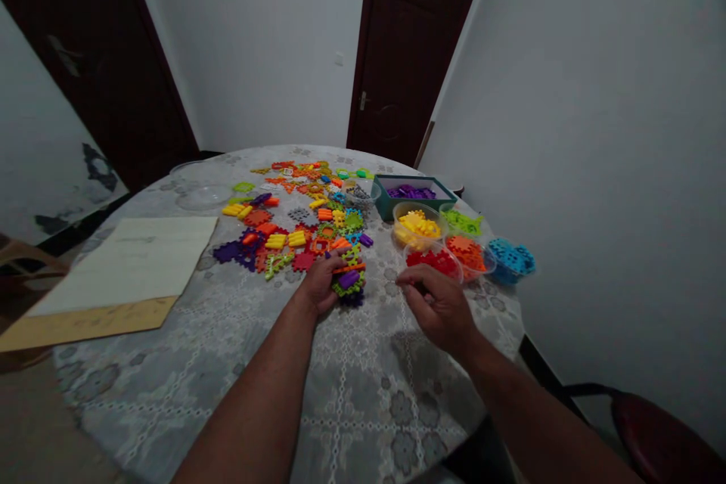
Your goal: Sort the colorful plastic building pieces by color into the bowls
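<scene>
My left hand [322, 289] is closed around a small cluster of plastic gear toy pieces [349, 280], mostly green with purple and orange parts, held just above the table. My right hand [443, 308] is in front of the clear bowl of red pieces [434, 260], its fingers curled in toward the thumb. Whatever those fingers may hold is hidden or too small to make out. Beyond my left hand lies a wide spread of loose gear pieces [303, 262] in red, orange, yellow, purple, green and grey.
Clear bowls hold yellow pieces [418, 227], orange pieces [468, 255], blue pieces [511, 259] and green pieces [460, 222]. Behind them stands a dark green box [386, 204] with purple pieces. A pale board [128, 257] lies at the left, near a clear lid [204, 197]. A patterned cloth [340, 393] covers the round table.
</scene>
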`<state>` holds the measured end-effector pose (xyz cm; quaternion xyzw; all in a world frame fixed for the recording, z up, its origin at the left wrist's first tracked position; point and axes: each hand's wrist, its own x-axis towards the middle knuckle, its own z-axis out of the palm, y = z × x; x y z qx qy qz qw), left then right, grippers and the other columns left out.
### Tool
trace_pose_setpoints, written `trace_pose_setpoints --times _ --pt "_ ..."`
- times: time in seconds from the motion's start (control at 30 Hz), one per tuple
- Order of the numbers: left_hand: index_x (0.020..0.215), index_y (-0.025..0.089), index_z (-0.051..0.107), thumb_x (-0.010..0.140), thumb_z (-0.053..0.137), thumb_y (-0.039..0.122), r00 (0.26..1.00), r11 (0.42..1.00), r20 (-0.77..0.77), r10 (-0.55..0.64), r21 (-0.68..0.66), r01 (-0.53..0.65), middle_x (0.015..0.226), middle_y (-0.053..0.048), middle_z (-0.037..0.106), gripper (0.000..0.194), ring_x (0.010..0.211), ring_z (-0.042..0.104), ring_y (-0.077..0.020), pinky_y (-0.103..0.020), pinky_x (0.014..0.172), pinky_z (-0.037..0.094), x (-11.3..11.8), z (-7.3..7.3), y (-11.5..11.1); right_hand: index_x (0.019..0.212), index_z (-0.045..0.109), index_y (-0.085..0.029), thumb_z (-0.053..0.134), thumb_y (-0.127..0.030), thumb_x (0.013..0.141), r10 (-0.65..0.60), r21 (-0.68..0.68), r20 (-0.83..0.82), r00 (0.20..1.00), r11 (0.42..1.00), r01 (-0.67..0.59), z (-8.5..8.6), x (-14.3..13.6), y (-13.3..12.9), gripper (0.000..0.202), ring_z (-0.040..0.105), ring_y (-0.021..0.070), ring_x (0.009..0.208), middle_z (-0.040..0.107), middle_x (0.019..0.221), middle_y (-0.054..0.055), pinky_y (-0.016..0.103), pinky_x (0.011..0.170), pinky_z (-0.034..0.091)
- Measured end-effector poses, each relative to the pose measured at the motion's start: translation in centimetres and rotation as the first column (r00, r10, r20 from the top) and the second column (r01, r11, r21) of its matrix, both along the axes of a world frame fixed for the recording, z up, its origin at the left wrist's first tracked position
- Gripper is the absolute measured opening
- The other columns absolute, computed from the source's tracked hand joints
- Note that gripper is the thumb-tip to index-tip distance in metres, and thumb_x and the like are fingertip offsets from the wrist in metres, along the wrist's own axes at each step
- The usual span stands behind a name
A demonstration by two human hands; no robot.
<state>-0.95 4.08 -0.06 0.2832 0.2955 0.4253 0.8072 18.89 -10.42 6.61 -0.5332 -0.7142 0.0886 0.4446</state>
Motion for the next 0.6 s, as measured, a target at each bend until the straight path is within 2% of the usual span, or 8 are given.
trace_pose_setpoints --times 0.13,0.43,0.6 --pt "0.122 0.017 0.061 0.073 0.063 0.008 1.0 1.0 -0.002 0.005 -0.012 -0.005 0.1 -0.013 0.074 0.05 0.081 0.076 -0.0254 -0.044 0.068 0.069 0.0 -0.1 0.0 0.101 0.07 -0.024 0.057 -0.021 0.099 0.086 0.011 0.002 0.996 0.996 -0.086 -1.0 -1.4 -0.4 0.014 0.068 0.0179 0.075 0.074 0.092 0.004 0.032 0.071 0.053" --pt "0.123 0.017 0.059 0.073 0.063 0.008 1.0 1.0 0.007 0.013 -0.027 -0.013 0.101 -0.014 0.074 0.051 0.084 0.077 -0.0261 -0.044 0.068 0.069 0.1 -0.3 0.0 0.101 0.068 -0.024 0.058 -0.014 0.098 0.156 0.017 0.006 0.988 0.988 -0.156 -3.0 -2.2 -1.6 0.014 0.068 0.0166 0.076 0.073 0.089 0.002 0.029 0.07 0.052" --pt "0.122 0.015 0.062 0.071 0.063 0.01 0.998 1.0 0.065 -0.007 -0.029 0.009 0.101 -0.014 0.075 0.051 0.084 0.077 -0.026 -0.042 0.07 0.068 -0.1 -0.5 0.2 0.112 0.068 -0.023 0.059 -0.014 0.097 0.11 -0.036 0.084 0.99 0.994 -0.107 -2.8 -2.8 0.4 0.019 0.066 0.0163 0.075 0.072 0.103 0.006 0.031 0.073 0.053"
